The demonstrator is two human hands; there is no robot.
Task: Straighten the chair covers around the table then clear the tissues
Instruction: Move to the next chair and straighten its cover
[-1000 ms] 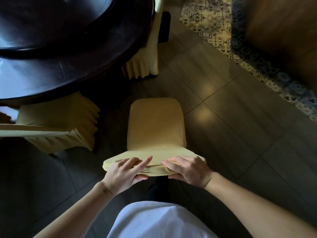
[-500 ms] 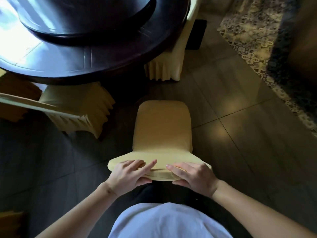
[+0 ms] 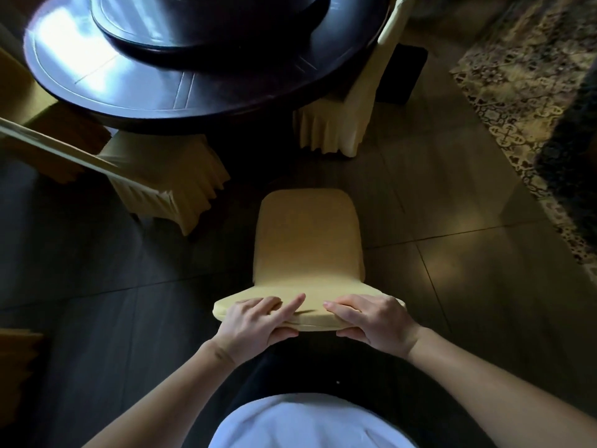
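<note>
A chair in a yellow fabric cover [image 3: 307, 240] stands right in front of me, seen from above, its seat facing the round dark table [image 3: 181, 88]. My left hand [image 3: 258, 321] and my right hand [image 3: 371, 318] both grip the top edge of its backrest, fingers over the front and thumbs under the rim, pinching the cover. A small fold of fabric shows between the two hands. No tissues are in sight.
A covered chair [image 3: 168, 179] with a pleated skirt stands at the left, another [image 3: 342, 121] is pushed in at the table's right. A raised turntable [image 3: 206, 24] sits on the table. A patterned rug [image 3: 529, 92] lies at the right on the tiled floor.
My view has lifted towards the table, so more of its top and the right chair show. Both hands have kept their grip on the backrest's top edge.
</note>
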